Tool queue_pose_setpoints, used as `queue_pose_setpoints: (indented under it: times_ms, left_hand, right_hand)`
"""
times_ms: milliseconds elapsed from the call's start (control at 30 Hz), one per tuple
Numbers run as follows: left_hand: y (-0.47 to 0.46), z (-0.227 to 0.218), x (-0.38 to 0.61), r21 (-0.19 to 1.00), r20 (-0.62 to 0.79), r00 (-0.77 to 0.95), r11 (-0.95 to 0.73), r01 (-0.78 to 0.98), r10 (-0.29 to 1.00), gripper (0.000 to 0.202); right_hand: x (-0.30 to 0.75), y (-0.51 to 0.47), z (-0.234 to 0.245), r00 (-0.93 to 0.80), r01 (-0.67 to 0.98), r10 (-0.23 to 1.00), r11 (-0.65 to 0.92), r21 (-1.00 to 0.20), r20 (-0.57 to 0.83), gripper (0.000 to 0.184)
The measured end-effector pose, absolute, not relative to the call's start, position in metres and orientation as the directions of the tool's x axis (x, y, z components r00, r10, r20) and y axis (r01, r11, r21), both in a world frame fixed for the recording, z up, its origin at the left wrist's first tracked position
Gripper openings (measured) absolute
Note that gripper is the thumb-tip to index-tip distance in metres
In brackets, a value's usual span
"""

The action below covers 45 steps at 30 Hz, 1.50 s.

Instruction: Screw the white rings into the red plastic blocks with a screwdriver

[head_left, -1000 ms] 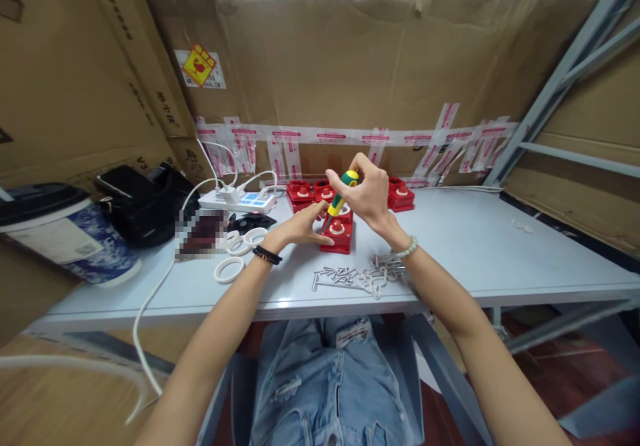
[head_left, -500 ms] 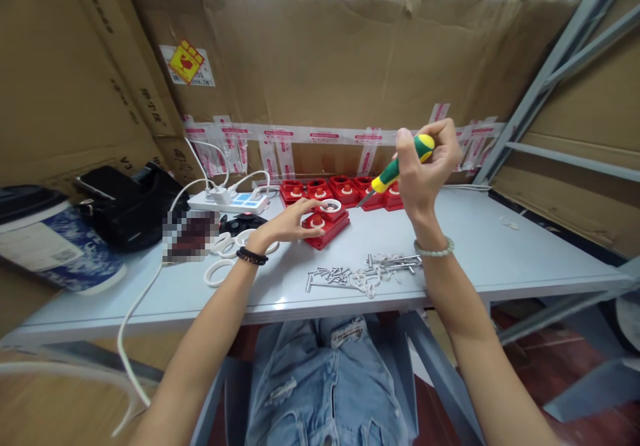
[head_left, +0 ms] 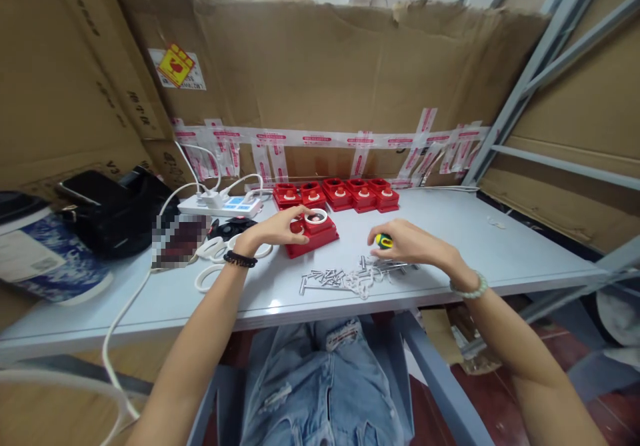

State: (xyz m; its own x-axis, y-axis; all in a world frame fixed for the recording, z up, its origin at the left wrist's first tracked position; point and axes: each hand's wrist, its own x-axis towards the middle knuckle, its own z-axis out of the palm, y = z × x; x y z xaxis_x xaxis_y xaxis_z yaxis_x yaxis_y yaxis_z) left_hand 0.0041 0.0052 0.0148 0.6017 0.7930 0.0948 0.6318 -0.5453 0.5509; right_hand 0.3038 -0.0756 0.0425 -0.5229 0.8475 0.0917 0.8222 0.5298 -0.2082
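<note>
My left hand (head_left: 280,227) grips the near red plastic housing (head_left: 316,240) from its left side, thumb and fingers around its raised top. A white ring (head_left: 317,217) sits on that housing. My right hand (head_left: 406,241) is closed round a screwdriver, whose yellow and green handle end (head_left: 384,241) shows between the fingers; its shaft is hidden. Just below that hand lies a pile of small screws (head_left: 327,277) beside metal rods with white cords (head_left: 367,278).
Several red housings (head_left: 340,195) stand in a row at the back. More white rings (head_left: 207,277) lie left of my left wrist, near a power strip (head_left: 220,205) with cables. A black bag (head_left: 117,223) and a blue-white tub (head_left: 47,253) occupy the left end. Cardboard (head_left: 300,66) walls the back.
My right hand has come down with the screwdriver from its raised position to just above the screws and rods. My left hand still holds the red housing, which has turned slightly.
</note>
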Motion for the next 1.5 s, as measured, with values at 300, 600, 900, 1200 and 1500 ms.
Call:
queue_pose_setpoints:
  times_ms: [300,600,900,1200,1500]
  left_hand:
    - [0.002,0.001,0.027,0.436,0.272,0.556,-0.616,0.657,0.785,0.061]
    - [0.003,0.001,0.027,0.46,0.296,0.609,-0.669,0.584,0.736,0.057]
    - [0.005,0.0,0.026,0.469,0.292,0.604,-0.661,0.585,0.741,0.056]
    - [0.006,-0.001,0.026,0.462,0.269,0.61,-0.656,0.597,0.745,0.056]
    - [0.005,-0.001,0.025,0.479,0.275,0.613,-0.659,0.58,0.74,0.057]
  right_hand:
    - [0.293,-0.067,0.028,-0.542,0.831,0.835,0.513,-0.216,-0.1,0.021]
    - [0.288,-0.065,0.025,-0.541,0.84,0.83,0.539,-0.052,-0.134,0.011]
    - [0.294,-0.088,0.045,-0.442,0.896,0.894,0.437,0.082,0.065,0.016]
    - [0.316,-0.097,0.067,-0.328,0.9,0.882,0.4,-0.171,0.338,0.014]
    - [0.317,-0.072,0.056,-0.241,0.835,0.878,0.405,-0.373,0.414,0.015]
